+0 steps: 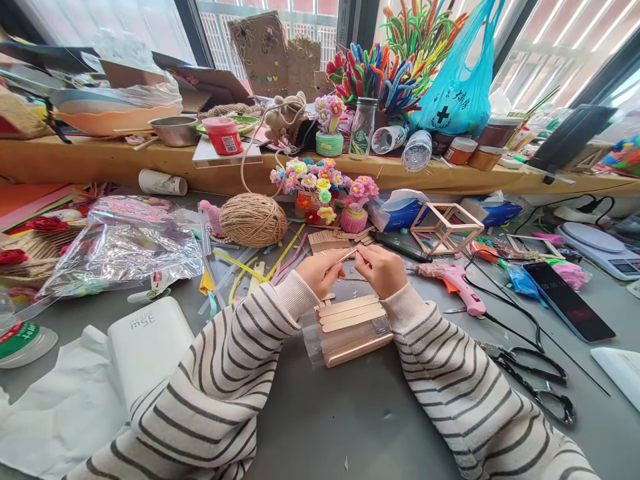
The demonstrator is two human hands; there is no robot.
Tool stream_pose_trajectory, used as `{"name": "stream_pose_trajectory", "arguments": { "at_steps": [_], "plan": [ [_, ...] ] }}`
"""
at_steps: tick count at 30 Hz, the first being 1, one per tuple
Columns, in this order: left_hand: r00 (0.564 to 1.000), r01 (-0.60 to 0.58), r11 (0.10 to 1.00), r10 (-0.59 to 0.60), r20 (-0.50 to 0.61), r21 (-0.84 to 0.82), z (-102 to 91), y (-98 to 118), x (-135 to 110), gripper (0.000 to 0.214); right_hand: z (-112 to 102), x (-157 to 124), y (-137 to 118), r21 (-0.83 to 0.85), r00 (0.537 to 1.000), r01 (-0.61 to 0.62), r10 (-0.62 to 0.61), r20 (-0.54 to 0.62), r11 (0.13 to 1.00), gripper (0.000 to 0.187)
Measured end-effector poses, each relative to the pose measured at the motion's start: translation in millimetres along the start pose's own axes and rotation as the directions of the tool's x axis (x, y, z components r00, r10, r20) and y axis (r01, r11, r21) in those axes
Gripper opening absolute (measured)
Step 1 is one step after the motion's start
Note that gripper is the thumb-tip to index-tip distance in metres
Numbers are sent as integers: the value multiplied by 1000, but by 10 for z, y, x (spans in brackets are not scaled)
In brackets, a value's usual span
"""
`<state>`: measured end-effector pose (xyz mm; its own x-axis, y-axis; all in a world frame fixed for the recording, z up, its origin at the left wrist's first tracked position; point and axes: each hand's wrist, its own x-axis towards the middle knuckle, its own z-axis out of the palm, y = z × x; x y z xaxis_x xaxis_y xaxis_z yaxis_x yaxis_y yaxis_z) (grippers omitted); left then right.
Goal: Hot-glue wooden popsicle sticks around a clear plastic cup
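My left hand (319, 272) is closed in a pinch on a thin wooden craft stick (348, 255). At the stick's other end, the fingertips of my right hand (382, 272) are pinched together; what they grip there is partly hidden. Just below both hands, a small piece made of craft sticks side by side (350, 315) rests on the grey table, with clear plastic film (313, 343) showing at its left. Beyond my fingers lies a row of more craft sticks (323, 241).
A pink glue gun (465, 288) with a black cord lies to the right, near black-handled scissors (537, 380) and a phone (570, 300). A twine ball (253, 220) and stick cube frame (447, 227) stand behind. A white power bank (150, 343) is at left.
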<state>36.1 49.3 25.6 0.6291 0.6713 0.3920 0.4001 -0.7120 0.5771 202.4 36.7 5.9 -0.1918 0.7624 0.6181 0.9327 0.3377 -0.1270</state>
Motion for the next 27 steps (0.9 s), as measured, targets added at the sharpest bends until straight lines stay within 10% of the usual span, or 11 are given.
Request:
{"name": "stream_pose_trajectory", "arguments": {
  "at_steps": [13,27],
  "plan": [
    [955,194,941,-246,-166,-278,-99,134,7,40,-42,-5,-25,119,996,81,-84,18,990,31],
    [985,65,964,-104,-141,-258,-113,155,-10,37,-43,21,25,328,996,29,-54,69,944,30]
  ]
}}
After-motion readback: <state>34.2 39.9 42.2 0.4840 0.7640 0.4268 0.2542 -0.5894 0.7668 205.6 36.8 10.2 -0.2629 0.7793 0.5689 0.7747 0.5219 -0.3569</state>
